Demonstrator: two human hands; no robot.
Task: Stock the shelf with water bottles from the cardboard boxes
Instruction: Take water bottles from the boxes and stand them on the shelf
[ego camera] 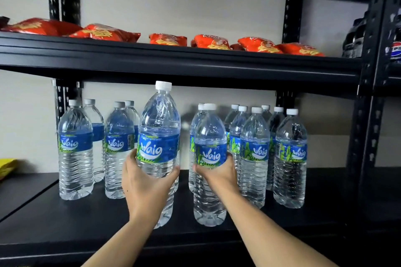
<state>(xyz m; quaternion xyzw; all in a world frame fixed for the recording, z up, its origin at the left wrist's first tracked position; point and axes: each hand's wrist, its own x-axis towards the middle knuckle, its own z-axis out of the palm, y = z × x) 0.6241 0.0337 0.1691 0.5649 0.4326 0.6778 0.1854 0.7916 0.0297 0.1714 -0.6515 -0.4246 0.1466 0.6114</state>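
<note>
My left hand (pixel 145 184) grips a clear water bottle (pixel 159 128) with a blue label and white cap, upright near the front of the black shelf (pixel 65 219). My right hand (pixel 219 174) grips a second such bottle (pixel 209 136) just to its right, its base at the shelf board. Two pairs of the same bottles (pixel 74 149) stand on the left. Several more bottles (pixel 290 158) stand in rows on the right. The cardboard boxes are out of view.
The upper shelf (pixel 173 60) sits close above the bottle caps and carries several red snack bags (pixel 104 32). Dark cola bottles (pixel 355 37) stand at the far right. A yellow packet (pixel 6 167) lies at the left edge. A black upright post (pixel 368 93) bounds the bay on the right.
</note>
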